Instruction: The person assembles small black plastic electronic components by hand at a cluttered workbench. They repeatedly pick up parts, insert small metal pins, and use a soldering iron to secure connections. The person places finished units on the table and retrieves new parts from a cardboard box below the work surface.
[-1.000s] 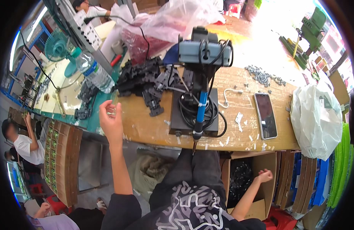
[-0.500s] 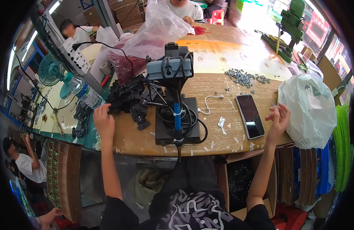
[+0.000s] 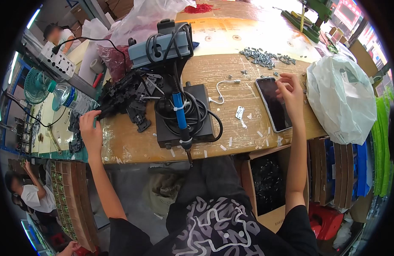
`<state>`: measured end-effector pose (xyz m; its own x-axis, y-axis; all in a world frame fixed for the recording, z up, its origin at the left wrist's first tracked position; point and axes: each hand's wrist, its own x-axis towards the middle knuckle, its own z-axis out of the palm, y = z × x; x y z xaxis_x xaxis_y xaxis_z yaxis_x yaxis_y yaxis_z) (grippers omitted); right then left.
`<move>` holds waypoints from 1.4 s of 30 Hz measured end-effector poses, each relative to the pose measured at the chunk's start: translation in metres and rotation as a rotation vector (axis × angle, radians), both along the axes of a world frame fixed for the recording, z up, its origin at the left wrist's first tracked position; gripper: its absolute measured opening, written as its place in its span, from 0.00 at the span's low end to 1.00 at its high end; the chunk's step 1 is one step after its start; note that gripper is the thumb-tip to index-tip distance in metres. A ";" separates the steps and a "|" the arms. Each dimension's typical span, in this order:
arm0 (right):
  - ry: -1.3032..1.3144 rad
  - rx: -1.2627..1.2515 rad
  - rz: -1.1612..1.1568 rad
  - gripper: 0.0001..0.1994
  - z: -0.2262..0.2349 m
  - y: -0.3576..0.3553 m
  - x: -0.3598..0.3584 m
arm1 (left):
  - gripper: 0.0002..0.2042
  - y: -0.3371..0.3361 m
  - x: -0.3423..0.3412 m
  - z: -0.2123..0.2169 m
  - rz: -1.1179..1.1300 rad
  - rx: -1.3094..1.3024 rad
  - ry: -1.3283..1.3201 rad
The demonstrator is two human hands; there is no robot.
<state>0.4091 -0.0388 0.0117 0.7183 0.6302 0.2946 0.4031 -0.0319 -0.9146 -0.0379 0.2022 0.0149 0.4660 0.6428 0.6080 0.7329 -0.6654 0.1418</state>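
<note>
My left hand [image 3: 90, 128] rests at the left end of the wooden bench [image 3: 133, 145], fingers touching a pile of black plastic parts [image 3: 124, 96]; whether it grips one I cannot tell. My right hand [image 3: 291, 91] lies on the upper part of a dark smartphone [image 3: 274, 104] that lies flat on the bench, fingertips spread over its screen and edge. Between the hands stands a black soldering station [image 3: 184, 123] with a blue-handled iron [image 3: 180, 115] and coiled cable on top.
A white plastic bag [image 3: 342, 98] sits at the right end. Small metal screws [image 3: 261, 57] lie scattered behind the phone. A water bottle [image 3: 71, 98] and fan [image 3: 35, 85] stand left. An open box of black parts [image 3: 267, 183] is under the bench. Other people work at left.
My right hand rose from the box below the bench, reached the bench edge, then moved onto the phone. My left hand shifted slightly toward the black parts.
</note>
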 end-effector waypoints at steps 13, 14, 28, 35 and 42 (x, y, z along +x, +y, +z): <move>-0.664 -0.784 0.177 0.05 -0.005 0.086 0.058 | 0.09 -0.007 -0.011 -0.002 0.010 0.107 -0.105; -0.675 -0.808 0.154 0.05 -0.004 0.091 0.058 | 0.09 -0.009 -0.011 -0.005 0.035 0.128 -0.146; -0.440 -0.253 -0.159 0.06 0.021 0.059 -0.040 | 0.18 -0.113 0.002 0.001 -0.244 -0.344 -1.093; -0.091 0.222 -0.137 0.08 -0.014 -0.017 -0.129 | 0.18 -0.208 0.043 -0.011 -0.405 -1.192 -1.228; 0.272 0.268 0.059 0.09 -0.034 -0.078 -0.141 | 0.22 -0.279 0.097 -0.032 -0.604 -2.132 -1.047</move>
